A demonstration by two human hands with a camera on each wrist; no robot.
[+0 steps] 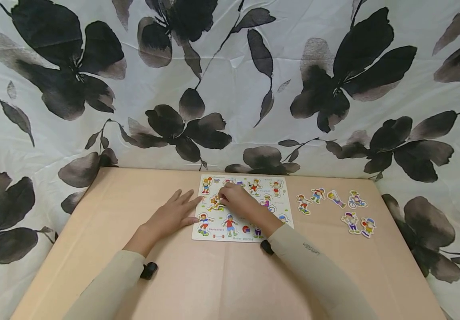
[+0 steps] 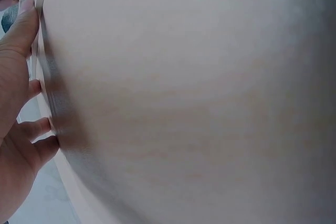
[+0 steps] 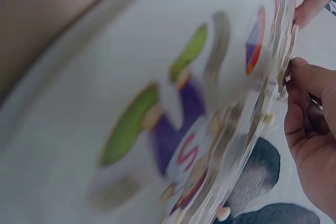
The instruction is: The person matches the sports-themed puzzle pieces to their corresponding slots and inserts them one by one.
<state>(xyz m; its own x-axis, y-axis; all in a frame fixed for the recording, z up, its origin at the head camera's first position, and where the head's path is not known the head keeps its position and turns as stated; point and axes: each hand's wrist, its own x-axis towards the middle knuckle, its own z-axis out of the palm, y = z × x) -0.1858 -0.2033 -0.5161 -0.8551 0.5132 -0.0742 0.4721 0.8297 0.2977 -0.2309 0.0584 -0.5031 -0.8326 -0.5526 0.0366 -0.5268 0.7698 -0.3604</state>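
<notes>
A white puzzle board (image 1: pixel 202 237) printed with cartoon children at sports lies on the table. My left hand (image 1: pixel 172 211) rests at its left edge with fingers spread; in the left wrist view the left thumb (image 2: pixel 23 32) touches the board's side. Over the board's upper middle is my right hand (image 1: pixel 240 200). In the right wrist view the right hand (image 3: pixel 315 114) pinches a thin puzzle piece (image 3: pixel 286 61) between thumb and fingers, tilted up off the board. Its picture is turned away. A yellow running figure (image 1: pixel 215 203) shows beside the right fingertips.
Several loose puzzle pieces lie right of the board, among them a cyclist (image 1: pixel 357 199), a skater (image 1: pixel 304 204) and a child in purple (image 1: pixel 351 222). The peach-coloured table (image 1: pixel 190 280) meets a floral cloth (image 1: pixel 238 133) at the back.
</notes>
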